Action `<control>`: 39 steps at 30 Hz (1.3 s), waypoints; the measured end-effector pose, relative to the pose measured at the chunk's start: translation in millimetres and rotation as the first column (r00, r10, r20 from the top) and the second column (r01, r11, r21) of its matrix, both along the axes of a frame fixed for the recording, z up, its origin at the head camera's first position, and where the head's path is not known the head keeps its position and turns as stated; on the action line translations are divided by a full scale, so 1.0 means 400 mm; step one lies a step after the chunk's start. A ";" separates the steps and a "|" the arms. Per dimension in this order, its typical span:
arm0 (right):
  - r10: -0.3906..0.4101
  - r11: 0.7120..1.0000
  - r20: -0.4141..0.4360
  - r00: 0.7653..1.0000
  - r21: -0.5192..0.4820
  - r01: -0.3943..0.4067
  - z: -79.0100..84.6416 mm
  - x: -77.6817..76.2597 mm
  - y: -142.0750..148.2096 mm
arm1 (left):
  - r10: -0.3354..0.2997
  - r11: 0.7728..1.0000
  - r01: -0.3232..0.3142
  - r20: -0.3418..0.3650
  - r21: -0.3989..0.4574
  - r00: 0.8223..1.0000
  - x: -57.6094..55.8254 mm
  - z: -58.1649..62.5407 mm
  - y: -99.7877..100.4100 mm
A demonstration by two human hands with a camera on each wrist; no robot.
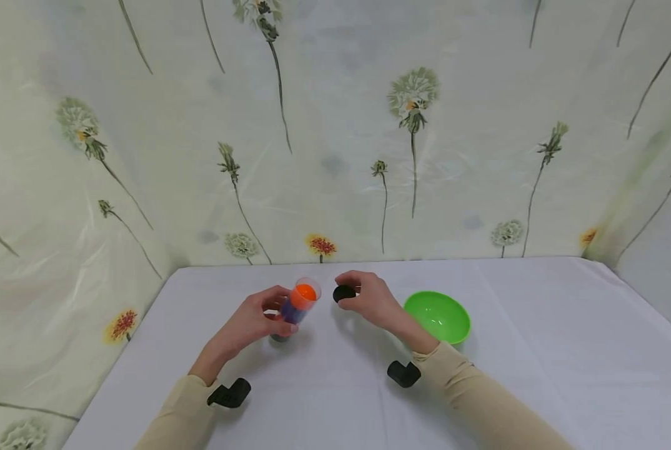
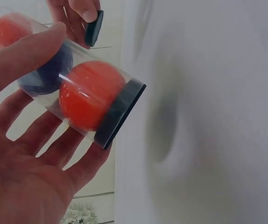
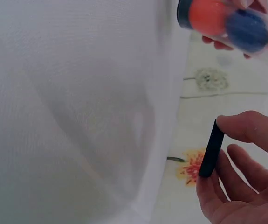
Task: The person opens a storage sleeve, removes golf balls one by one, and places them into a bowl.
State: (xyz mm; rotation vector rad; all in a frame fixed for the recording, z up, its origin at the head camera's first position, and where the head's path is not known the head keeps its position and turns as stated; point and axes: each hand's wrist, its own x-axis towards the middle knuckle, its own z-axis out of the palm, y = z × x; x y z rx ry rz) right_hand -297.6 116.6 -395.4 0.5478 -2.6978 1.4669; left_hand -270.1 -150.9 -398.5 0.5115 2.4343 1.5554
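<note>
A clear tube (image 2: 80,50) with a black base cap (image 2: 120,113) is in my left hand (image 1: 257,314), gripped between thumb and fingers and tilted above the table. Inside it, a dark blue ball (image 2: 47,70) lies between two orange-red balls, one of them (image 2: 91,94) right against the base cap. The tube's upper end has no cap on it in the head view. To the right, my right hand (image 1: 373,300) pinches a round black lid (image 3: 211,150) by its edges, thumb on one side and fingers on the other, apart from the tube.
A bright green bowl (image 1: 438,317) stands on the white-covered table (image 1: 335,400), beside and partly behind my right wrist. Black wrist-camera mounts (image 1: 230,393) sit at both wrists. A flower-printed curtain (image 1: 335,125) hangs behind the table's far edge.
</note>
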 end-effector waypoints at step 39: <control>0.109 0.946 0.098 0.989 -0.317 -0.073 -0.001 0.111 0.011 | 0.048 0.980 -0.085 -0.201 -0.178 0.978 0.005 0.008 0.035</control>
